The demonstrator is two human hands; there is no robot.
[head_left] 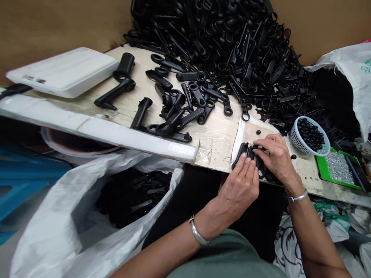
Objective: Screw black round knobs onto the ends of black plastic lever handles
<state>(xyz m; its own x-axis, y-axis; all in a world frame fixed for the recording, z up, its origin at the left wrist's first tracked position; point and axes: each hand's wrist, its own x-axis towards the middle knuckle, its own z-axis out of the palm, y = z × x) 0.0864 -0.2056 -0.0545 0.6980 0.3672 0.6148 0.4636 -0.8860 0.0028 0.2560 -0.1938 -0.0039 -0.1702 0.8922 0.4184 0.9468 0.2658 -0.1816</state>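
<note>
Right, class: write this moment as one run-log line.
left hand: on black handle part | right hand: pressing same part | white basket: black knobs | green tray: screws | black parts pile: behind

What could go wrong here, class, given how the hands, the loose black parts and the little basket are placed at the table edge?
1. Both hands, left hand and right hand, press a black part right at the table edge; it could slip off into the lap.
2. The white basket of beads sits close beside the right hand; an elbow nudge might tip it.
3. The big pile leans toward the work spot, so pieces may slide in.
</note>
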